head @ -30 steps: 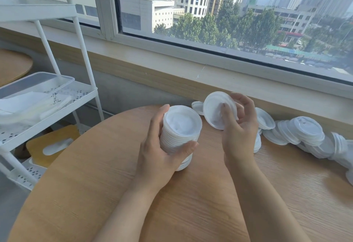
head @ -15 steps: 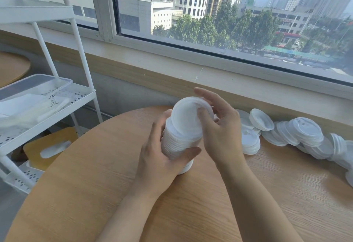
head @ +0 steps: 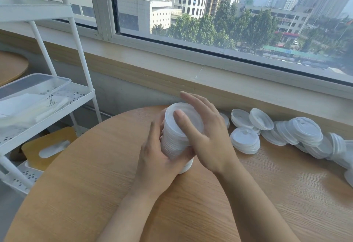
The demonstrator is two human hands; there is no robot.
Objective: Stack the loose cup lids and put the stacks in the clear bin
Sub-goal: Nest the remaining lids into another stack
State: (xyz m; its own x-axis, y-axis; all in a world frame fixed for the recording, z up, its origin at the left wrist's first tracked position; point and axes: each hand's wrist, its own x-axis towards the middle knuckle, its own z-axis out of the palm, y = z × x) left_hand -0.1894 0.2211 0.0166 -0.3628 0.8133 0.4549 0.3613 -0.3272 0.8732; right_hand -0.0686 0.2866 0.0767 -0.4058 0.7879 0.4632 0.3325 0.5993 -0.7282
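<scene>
A: Listing item one: stack of lids (head: 174,142), white, tilted, its lower end just above the tabletop (head: 95,184).

B: Held how?

A: Left hand (head: 158,157) grips it from the near side, fingers curled round the stack's lower half. Right hand (head: 206,136) lies over the upper end, fingers (head: 183,123) straight and pressed flat on the top lid, thumb across its face.

B: Item two?

A: Loose lids (head: 286,133), white, heaped along the tabletop's far edge below the window sill (head: 172,70), right of the hands. One short pile (head: 245,141) stands nearest the right hand, apart from it.

B: Item three?

A: Clear bin (head: 32,89), on the middle shelf of a white cart (head: 80,81) at the left, well apart from the stack. Contents pale, unclear. A tan tissue box (head: 49,144) sits on the shelf below.
</scene>
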